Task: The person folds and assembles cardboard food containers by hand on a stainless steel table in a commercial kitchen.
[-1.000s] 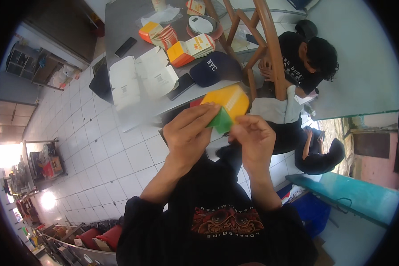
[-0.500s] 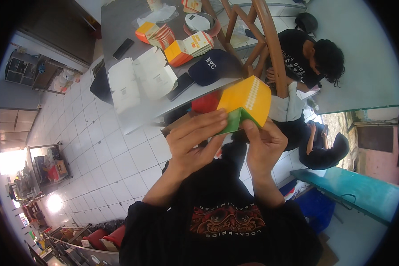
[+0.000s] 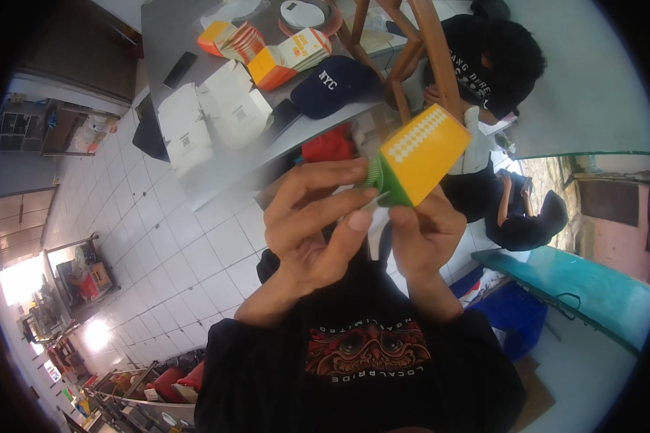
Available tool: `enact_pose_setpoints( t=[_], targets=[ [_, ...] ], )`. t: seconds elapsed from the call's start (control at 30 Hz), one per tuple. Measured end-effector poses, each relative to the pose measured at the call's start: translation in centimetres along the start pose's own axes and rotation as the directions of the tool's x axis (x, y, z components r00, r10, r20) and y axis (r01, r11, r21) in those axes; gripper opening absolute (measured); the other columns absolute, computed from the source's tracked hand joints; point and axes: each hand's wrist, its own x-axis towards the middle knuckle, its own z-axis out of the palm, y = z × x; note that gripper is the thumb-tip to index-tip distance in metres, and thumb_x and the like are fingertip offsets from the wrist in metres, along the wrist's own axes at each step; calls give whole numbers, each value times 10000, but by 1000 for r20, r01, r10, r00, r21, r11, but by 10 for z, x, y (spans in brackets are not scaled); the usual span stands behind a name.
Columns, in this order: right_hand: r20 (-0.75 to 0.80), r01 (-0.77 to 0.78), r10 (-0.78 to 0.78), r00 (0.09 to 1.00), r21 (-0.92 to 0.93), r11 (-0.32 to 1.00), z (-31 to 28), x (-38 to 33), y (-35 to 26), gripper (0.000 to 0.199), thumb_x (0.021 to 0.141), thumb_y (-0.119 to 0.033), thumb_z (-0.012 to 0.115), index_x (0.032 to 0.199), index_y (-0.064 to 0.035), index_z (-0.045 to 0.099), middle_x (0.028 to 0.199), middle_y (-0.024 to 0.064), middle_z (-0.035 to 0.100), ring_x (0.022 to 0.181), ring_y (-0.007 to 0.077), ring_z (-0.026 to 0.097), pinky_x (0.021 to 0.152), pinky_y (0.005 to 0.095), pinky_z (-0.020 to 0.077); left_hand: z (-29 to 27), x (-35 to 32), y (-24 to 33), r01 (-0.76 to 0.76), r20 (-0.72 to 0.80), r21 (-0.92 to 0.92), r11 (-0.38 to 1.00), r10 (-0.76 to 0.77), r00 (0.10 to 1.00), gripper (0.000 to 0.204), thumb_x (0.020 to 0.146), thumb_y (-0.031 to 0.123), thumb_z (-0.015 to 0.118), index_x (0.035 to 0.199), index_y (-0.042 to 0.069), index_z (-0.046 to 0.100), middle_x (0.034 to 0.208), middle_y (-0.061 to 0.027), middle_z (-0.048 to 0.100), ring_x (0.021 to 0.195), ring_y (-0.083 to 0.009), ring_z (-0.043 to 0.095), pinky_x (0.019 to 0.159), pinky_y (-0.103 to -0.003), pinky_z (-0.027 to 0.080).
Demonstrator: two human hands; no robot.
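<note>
A yellow paper carton (image 3: pixel 430 155) with a row of white marks and a green lower part is in both my hands, in front of my chest. My left hand (image 3: pixel 314 216) pinches its green edge between thumb and fingers, where a white flap (image 3: pixel 377 231) hangs down. Under the carton's lower right side, my right hand (image 3: pixel 430 227) grips it with the thumb in front; its other fingers are partly hidden. On the table beyond lie flat white cartons (image 3: pixel 235 112) and two groups of orange and yellow cartons (image 3: pixel 292 58), (image 3: pixel 231 40).
A navy cap (image 3: pixel 336 85) and a dark phone (image 3: pixel 180 70) lie on the grey table (image 3: pixel 260 155). Beside it stands a wooden chair frame (image 3: pixel 401 54). One person (image 3: pixel 487 65) sits at the right, another (image 3: pixel 531 224) farther off. A blue crate (image 3: pixel 509 321) is on the right.
The carton has tilted and moved slightly right. A white flap now shows below its green part, and my left fingers have shifted on that edge. The table appears farther up and left.
</note>
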Motion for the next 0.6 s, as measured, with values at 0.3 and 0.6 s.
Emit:
enact_pose_setpoints(
  t=[0.3,0.6],
  targets=[
    [-24,-161,197,980,481,862,-4,-8,7,300,786,-133,851,986,62,743,1022,177,718,948,197,675,832,295,507,0,-2,5,70,101,-57,996,-64,993,164,817,40,737,970,-13,765,1057,-178,631,1029,-309,668,836,-369,593],
    [22,-51,46,999,421,906,-19,-9,19,351,685,-64,901,980,53,753,1011,188,731,909,231,710,798,302,535,-4,0,11,-49,176,119,992,27,984,205,781,76,788,983,38,782,1103,-171,622,1032,-307,664,810,-363,606]
  ],
)
